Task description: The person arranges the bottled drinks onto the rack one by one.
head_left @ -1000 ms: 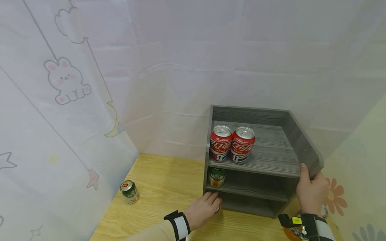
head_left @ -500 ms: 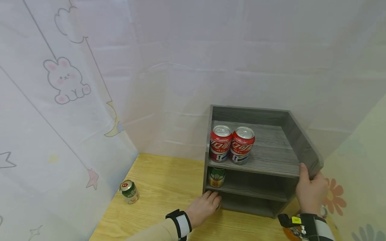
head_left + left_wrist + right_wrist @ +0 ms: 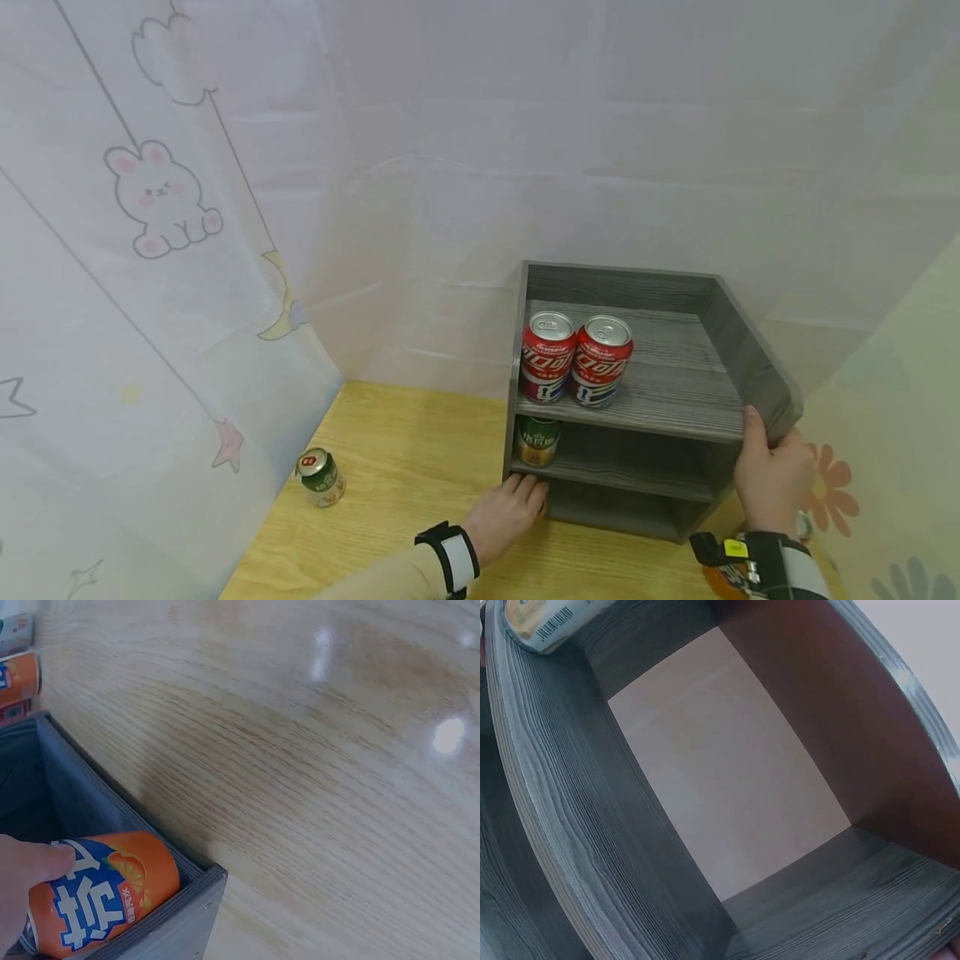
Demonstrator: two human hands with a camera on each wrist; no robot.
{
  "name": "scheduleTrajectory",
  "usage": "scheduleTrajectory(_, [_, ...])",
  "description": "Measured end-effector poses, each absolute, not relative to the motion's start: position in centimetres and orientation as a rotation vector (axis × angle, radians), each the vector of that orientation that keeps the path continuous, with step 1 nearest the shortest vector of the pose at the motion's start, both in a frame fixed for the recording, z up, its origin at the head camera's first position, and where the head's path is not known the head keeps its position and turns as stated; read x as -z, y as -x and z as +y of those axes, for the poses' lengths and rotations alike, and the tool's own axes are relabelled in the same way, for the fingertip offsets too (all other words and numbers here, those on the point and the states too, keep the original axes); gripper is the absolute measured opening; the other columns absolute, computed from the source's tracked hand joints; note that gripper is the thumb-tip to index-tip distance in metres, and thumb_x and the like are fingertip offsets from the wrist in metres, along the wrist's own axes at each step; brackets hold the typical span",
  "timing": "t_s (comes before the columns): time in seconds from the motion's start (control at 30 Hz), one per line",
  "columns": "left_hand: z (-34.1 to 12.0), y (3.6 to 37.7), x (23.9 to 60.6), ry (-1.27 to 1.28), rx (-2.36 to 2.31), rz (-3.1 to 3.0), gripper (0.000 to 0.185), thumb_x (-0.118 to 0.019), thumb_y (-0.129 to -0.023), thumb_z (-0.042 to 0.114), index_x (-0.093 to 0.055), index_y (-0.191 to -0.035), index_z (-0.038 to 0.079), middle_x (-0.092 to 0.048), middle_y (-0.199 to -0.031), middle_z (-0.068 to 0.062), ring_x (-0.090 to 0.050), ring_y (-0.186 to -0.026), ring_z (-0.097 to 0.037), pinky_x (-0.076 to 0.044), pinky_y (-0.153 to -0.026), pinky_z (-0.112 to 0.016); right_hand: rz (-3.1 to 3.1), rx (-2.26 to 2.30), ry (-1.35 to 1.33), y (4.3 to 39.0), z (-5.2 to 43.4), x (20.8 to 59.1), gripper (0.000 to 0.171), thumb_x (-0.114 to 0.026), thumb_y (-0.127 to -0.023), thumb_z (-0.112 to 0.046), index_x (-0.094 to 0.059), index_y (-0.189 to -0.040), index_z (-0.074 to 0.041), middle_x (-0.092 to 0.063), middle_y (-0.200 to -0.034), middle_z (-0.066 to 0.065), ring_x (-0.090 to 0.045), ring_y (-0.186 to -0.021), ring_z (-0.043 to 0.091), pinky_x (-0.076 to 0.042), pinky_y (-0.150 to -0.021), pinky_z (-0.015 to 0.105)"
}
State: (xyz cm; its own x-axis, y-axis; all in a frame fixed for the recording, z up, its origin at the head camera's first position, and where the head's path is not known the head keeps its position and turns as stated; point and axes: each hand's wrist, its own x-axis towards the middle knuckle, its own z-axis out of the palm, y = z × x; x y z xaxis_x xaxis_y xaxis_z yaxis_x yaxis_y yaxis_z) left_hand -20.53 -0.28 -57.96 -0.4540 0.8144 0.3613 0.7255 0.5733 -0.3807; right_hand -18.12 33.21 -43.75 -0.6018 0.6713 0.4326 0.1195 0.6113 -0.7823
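My left hand (image 3: 506, 518) is at the left end of the grey wooden shelf's (image 3: 675, 358) lowest compartment. It holds an orange soda can (image 3: 112, 889) with a blue label, which stands inside against the side wall; the left wrist view shows a digit across the label. In the head view that can is almost hidden by the hand. My right hand (image 3: 776, 479) grips the front of the shelf's right side panel, thumb on the inner side. Two red cola cans (image 3: 549, 358) stand side by side on the top level. A green can (image 3: 538, 442) occupies the middle level's left end.
Another green can (image 3: 321, 477) stands on the wooden table (image 3: 420, 433) at the left. Partly behind my right wrist is an orange can (image 3: 723, 581). A printed curtain (image 3: 420, 208) hangs behind and beside the table.
The orange can has gone further into the lowest compartment, with my left hand shifting slightly forward. My right hand keeps its grip on the side panel.
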Motion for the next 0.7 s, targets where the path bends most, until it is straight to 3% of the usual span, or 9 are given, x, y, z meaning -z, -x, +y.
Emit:
scheduleTrajectory(0.23, [-0.27, 20.62, 58.17, 1.229, -0.205, -2.324, 0.032, -0.08, -0.09, 0.015, -0.057, -0.112, 0.011, -0.063, -0.109, -0.003, -0.062, -0.097, -0.016, -0.052, -0.087, -0.027, -2.103, -0.934, 0.638, 18.24, 33.2, 43.86, 0.043, -0.056, -0.104, -0.033, -0.054, -0.082, 0.003, -0.049, -0.072, 0.016, -0.038, -0.059, 0.02, -0.025, -0.048, 0.028])
scheduleTrajectory(0.4, [-0.36, 20.59, 58.12, 1.226, -0.268, -2.32, 0.037, -0.08, -0.09, 0.015, -0.061, -0.121, 0.009, -0.064, -0.117, -0.005, -0.062, -0.104, -0.017, -0.051, -0.091, -0.028, -2.098, -0.942, 0.639, 18.15, 33.13, 43.75, 0.043, -0.056, -0.104, -0.033, -0.055, -0.084, 0.005, -0.051, -0.075, 0.019, -0.039, -0.06, 0.022, -0.026, -0.049, 0.028])
scheduleTrajectory(0.7, [-0.24, 20.37, 57.84, 1.194, -0.345, -2.333, 0.046, -0.08, -0.091, 0.021, -0.061, -0.131, 0.009, -0.064, -0.122, -0.006, -0.06, -0.109, -0.018, -0.051, -0.092, -0.026, -2.098, -0.936, 0.623, 18.07, 33.11, 43.8, 0.044, -0.054, -0.105, -0.034, -0.049, -0.078, 0.0, -0.04, -0.065, 0.008, -0.033, -0.051, 0.014, -0.024, -0.042, 0.027])
